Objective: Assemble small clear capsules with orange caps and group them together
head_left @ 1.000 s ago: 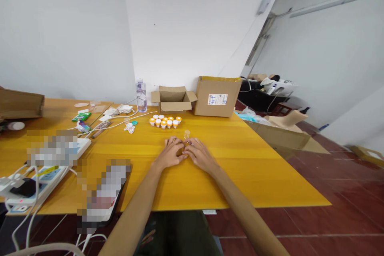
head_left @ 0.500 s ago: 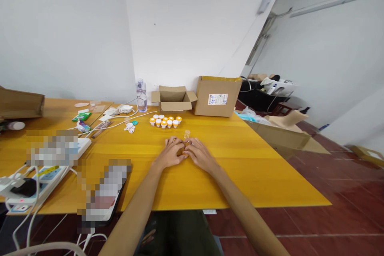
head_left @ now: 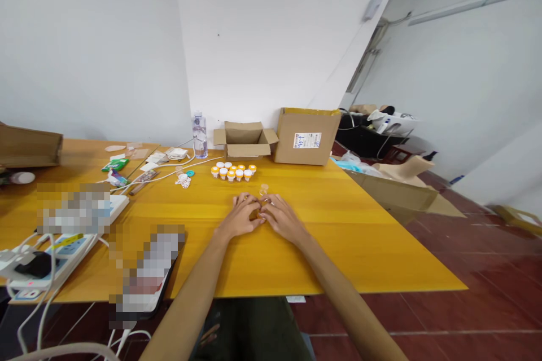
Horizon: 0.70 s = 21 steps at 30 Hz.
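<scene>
My left hand (head_left: 242,218) and my right hand (head_left: 283,219) meet over the middle of the table, with bent fingers closed in towards each other. Between the fingertips a bit of orange shows; most of whatever they grip is hidden. Just beyond the fingers stands a small clear plastic piece (head_left: 264,188), like a little cup. Farther back, several small containers with white and orange tops (head_left: 231,172) stand in a tight group.
Behind the containers are an open cardboard box (head_left: 248,149), a closed carton (head_left: 307,138) and a water bottle (head_left: 199,135). On the left lie a phone (head_left: 154,271), a power strip (head_left: 71,245) with cables, and small white and teal parts (head_left: 184,179).
</scene>
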{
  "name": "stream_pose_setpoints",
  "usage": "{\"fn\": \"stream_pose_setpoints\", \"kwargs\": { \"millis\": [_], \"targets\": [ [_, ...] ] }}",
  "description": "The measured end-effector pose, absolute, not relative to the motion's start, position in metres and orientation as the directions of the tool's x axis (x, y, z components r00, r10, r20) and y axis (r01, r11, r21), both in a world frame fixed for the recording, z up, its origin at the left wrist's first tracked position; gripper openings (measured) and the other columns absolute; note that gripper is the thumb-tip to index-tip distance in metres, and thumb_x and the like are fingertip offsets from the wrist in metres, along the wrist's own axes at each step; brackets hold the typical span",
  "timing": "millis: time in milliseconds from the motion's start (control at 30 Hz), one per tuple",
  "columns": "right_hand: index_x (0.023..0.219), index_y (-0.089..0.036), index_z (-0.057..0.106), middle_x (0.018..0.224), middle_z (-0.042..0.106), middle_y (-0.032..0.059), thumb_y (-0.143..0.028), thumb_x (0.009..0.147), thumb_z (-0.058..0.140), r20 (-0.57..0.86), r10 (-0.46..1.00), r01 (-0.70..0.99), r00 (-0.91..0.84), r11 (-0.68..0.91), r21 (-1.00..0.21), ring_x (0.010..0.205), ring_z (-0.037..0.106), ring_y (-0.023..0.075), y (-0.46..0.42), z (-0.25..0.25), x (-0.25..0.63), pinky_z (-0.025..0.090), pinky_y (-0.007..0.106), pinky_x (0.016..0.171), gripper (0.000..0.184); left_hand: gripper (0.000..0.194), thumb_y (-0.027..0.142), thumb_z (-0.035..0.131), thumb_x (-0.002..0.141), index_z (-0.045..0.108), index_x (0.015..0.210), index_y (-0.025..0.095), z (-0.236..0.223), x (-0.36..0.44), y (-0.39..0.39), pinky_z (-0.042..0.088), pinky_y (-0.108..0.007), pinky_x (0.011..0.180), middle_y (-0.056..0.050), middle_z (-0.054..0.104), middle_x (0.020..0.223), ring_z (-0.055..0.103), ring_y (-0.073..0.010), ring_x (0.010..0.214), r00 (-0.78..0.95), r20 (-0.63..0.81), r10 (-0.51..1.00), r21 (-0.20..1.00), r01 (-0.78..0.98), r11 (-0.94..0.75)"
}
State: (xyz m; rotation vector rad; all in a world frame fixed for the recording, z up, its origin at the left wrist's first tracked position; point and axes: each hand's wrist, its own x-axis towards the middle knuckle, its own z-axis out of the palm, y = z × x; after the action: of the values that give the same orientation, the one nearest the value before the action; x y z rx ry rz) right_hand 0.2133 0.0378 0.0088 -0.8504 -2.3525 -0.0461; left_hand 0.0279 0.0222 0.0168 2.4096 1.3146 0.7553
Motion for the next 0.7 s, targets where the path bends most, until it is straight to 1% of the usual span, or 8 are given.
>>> {"fn": "stream_pose_setpoints", "kwargs": {
  "millis": [100,267,500,700],
  "targets": [
    [0.089,-0.024,0.063,0.113,0.064,0.0091,-0.022,0.096,0.050,0.575,0.558,0.566,-0.599,0.802,-0.190,0.104,0.059,0.0234,0.0380,0.0093,0.2135,0.050,0.041,0.088,0.015,0.012,0.031,0.064,0.084,0.066,0.095,0.025,0.0164,0.0279,0.0228,0.034,-0.045,0.097,-0.005,0.060,0.111,0.042,-0.0272,0.115,0.447,0.301,0.842,0.476,0.695,-0.539],
    [0.089,-0.023,0.063,0.109,0.064,0.0100,-0.022,0.095,0.050,0.572,0.559,0.586,-0.600,0.794,-0.162,0.098,0.059,0.0234,0.0376,0.0103,0.2124,0.050,0.041,0.086,0.015,0.010,0.029,0.065,0.084,0.065,0.093,0.025,0.0188,0.0288,0.0221,0.034,-0.045,0.098,-0.005,0.061,0.111,0.042,-0.0275,0.116,0.447,0.289,0.846,0.471,0.703,-0.532],
    [0.092,-0.024,0.063,0.112,0.064,0.0092,-0.021,0.094,0.051,0.578,0.560,0.590,-0.593,0.791,-0.161,0.103,0.058,0.0239,0.0382,0.0087,0.2130,0.049,0.041,0.088,0.013,0.010,0.029,0.064,0.084,0.065,0.093,0.025,0.0216,0.0288,0.0204,0.034,-0.045,0.097,-0.005,0.061,0.112,0.043,-0.0276,0.115,0.451,0.283,0.846,0.472,0.703,-0.533],
    [0.090,-0.024,0.063,0.110,0.064,0.0095,-0.021,0.093,0.052,0.572,0.563,0.608,-0.597,0.782,-0.135,0.100,0.059,0.0244,0.0377,0.0092,0.2119,0.049,0.041,0.086,0.012,0.008,0.030,0.063,0.084,0.065,0.091,0.026,0.0202,0.0285,0.0212,0.034,-0.045,0.096,-0.004,0.061,0.111,0.044,-0.0275,0.114,0.451,0.288,0.845,0.477,0.698,-0.535]
  ]
}}
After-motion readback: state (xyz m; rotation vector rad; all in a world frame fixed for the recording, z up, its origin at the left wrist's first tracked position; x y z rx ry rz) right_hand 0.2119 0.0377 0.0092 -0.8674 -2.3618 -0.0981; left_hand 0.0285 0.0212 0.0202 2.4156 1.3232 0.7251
